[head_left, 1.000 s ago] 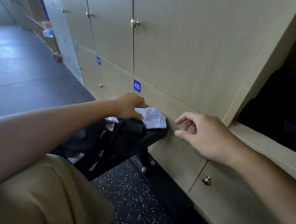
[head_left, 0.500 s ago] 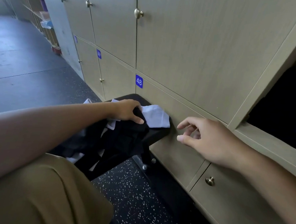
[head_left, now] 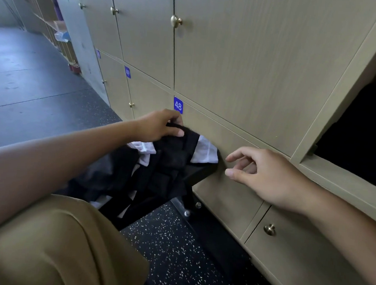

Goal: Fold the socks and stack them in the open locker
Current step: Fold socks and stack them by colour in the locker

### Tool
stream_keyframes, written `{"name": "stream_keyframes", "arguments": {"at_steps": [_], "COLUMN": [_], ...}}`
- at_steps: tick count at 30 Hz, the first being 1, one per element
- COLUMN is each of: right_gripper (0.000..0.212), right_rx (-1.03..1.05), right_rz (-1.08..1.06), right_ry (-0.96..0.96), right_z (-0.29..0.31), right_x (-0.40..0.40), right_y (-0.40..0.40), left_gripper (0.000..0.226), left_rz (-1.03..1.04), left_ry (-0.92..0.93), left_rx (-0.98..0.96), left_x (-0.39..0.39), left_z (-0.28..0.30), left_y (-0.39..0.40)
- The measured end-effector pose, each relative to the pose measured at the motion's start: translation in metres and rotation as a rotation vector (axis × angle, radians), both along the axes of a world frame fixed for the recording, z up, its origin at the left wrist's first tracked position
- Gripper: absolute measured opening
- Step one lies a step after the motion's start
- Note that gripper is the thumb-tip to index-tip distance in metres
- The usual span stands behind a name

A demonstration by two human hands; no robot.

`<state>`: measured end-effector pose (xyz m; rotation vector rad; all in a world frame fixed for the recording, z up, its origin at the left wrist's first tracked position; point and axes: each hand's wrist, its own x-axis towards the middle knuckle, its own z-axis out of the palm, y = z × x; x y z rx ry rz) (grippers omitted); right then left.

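My left hand (head_left: pixel 161 127) reaches far forward, fingers curled in a pinch. My right hand (head_left: pixel 266 175) hovers to its right, fingers loosely spread.

locker room, numbered locker doors (head_left: pixel 242 64), speckled floor (head_left: pixel 176 251)

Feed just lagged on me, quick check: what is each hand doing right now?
Left hand: gripping a black sock at the top of the pile.
Right hand: open, fingers loosely spread, holding nothing, beside the pile.
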<state>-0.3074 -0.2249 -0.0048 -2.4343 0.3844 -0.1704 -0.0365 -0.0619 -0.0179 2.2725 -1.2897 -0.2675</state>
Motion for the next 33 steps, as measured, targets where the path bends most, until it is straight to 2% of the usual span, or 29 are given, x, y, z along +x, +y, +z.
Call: {"name": "stream_keyframes", "arguments": {"at_steps": [6, 10, 13, 16, 20, 22, 25, 28, 30, 33], "right_gripper": [0.035, 0.054, 0.051, 0.034, 0.016, 0.020, 0.023, 0.021, 0.021, 0.020], "right_rx": [0.168, 0.256, 0.393, 0.512, 0.509, 0.508, 0.532, 0.518, 0.508, 0.503], "right_rz": [-0.065, -0.174, -0.168, -0.115, -0.059, -0.056, -0.066, -0.069, -0.067, -0.060], "right_ry": [-0.100, -0.225, -0.278, -0.354, -0.425, -0.437, -0.437, -0.414, -0.398, -0.381], "right_z": [-0.003, -0.001, -0.001, 0.000, 0.002, 0.002, 0.003, 0.004, 0.004, 0.005], "right_x": [0.012, 0.022, 0.028, 0.031, 0.031, 0.031, 0.032, 0.032, 0.031, 0.029], "right_y": [0.010, 0.012, 0.013, 0.018, 0.025, 0.028, 0.033, 0.038, 0.041, 0.045], "left_gripper": [0.021, 0.016, 0.011, 0.022, 0.019, 0.018, 0.017, 0.020, 0.021, 0.018], "left_rz": [-0.018, -0.086, -0.136, -0.170, -0.191, -0.191, -0.162, -0.097, -0.062, -0.039], "left_ry": [0.093, 0.176, 0.269, 0.368, 0.438, 0.454, 0.427, 0.241, 0.147, 0.036], "left_rx": [-0.252, -0.298, -0.287, -0.253, -0.228, -0.213, -0.194, -0.138, -0.037, 0.221], "left_x": [-0.014, -0.037, -0.052, -0.061, -0.074, -0.076, -0.070, -0.055, -0.040, -0.021], "left_z": [0.026, 0.047, 0.055, 0.054, 0.052, 0.055, 0.061, 0.067, 0.065, 0.059], "left_y": [-0.001, -0.006, -0.008, -0.009, -0.007, -0.004, 0.009, 0.027, 0.043, 0.065]}}
